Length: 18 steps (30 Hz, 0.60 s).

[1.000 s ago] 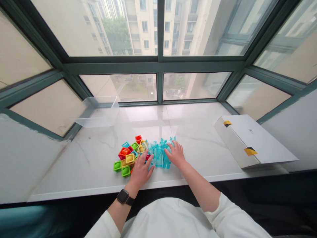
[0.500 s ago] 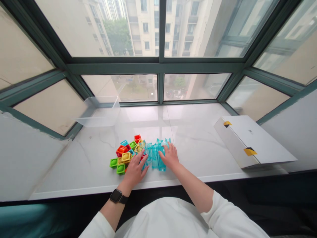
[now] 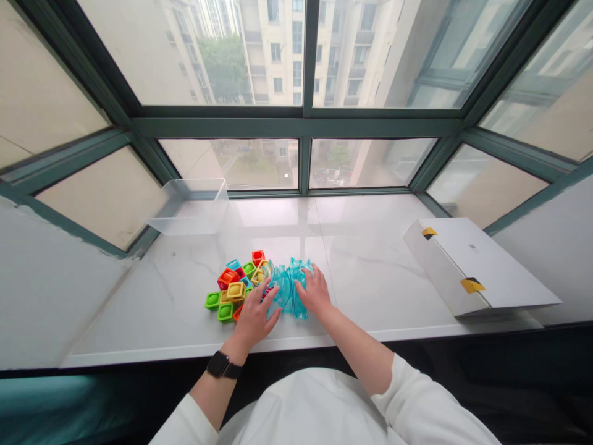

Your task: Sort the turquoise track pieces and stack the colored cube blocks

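Clear turquoise plastic pieces (image 3: 289, 295) lie in a close group on the white sill. My right hand (image 3: 315, 292) rests against their right side, thumb and fingers apart, touching without gripping them. On the left of the group is my left hand (image 3: 254, 314), its fingers spread and stretched over the edge between the turquoise pieces and a pile of coloured cube blocks. The pile includes a yellow block (image 3: 236, 291), a red block (image 3: 227, 279) and a green block (image 3: 225, 312). My left fingers cover some of the blocks, and a dark watch sits on that wrist.
A clear plastic bin (image 3: 192, 210) stands at the back left by the window. To the right, a white box (image 3: 482, 266) with yellow-and-black tape pieces sits on the white sill (image 3: 370, 272). Green window frames (image 3: 301, 128) enclose the far side and both ends.
My right hand has shifted slightly left, and the turquoise pieces are now packed closer together. The left hand is nearly unmoved. The whole view has shifted a little.
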Tool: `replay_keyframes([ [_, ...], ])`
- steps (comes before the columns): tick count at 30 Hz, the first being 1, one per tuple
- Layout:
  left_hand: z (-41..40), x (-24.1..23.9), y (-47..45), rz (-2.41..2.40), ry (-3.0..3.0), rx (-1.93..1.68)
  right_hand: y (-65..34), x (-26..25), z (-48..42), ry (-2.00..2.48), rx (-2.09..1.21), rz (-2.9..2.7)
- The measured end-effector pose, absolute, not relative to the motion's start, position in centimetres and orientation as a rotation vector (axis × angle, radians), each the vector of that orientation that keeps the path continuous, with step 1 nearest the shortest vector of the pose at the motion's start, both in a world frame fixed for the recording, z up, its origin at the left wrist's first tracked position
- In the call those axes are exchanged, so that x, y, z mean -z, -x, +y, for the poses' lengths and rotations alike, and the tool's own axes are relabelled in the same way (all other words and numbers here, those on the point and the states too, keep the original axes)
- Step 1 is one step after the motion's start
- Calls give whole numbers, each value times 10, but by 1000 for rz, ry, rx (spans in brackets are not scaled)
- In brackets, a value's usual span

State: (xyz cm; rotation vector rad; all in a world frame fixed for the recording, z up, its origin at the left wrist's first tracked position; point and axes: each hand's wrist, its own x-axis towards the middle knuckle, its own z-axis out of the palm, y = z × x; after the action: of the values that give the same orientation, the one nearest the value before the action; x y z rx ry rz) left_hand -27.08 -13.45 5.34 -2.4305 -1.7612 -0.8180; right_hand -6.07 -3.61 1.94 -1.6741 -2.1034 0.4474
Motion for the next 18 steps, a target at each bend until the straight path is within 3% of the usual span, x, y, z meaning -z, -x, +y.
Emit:
replay_keyframes([
  [18,-112,-38,255,-1941,2143,931,45,-16,-46,1614,-313,-2153],
])
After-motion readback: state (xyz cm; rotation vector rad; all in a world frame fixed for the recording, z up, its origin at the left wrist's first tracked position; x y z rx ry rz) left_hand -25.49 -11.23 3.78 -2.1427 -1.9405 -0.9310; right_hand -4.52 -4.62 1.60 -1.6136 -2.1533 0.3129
